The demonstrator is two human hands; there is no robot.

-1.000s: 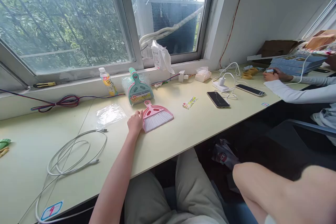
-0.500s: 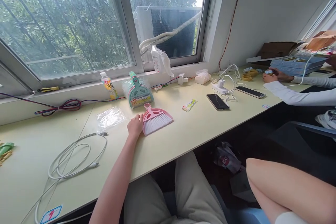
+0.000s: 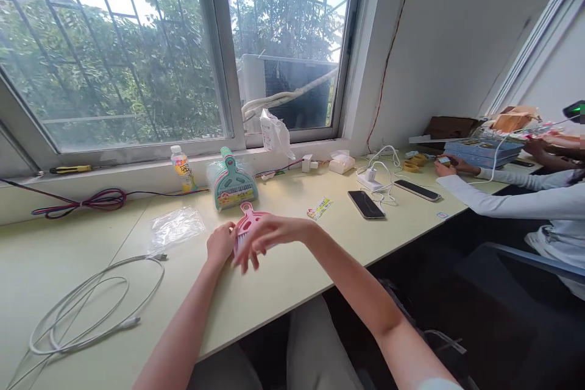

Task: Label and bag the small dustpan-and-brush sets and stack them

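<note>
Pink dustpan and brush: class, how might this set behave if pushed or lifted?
The pink dustpan and brush would probably slide, not roll, since they lie flat on the table. Their thin, plastic-looking body is likely light and stiff, while the white bristles would likely bend.

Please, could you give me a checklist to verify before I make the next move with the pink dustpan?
1. Left hand at the left edge of the pink dustpan: ok.
2. Brush in full view: not ok, the right hand hides most of it.
3. Right hand touching the dustpan: cannot tell, its fingers are blurred.
4. Clear bag apart from the dustpan: ok.
5. White cable apart from both hands: ok.
</note>
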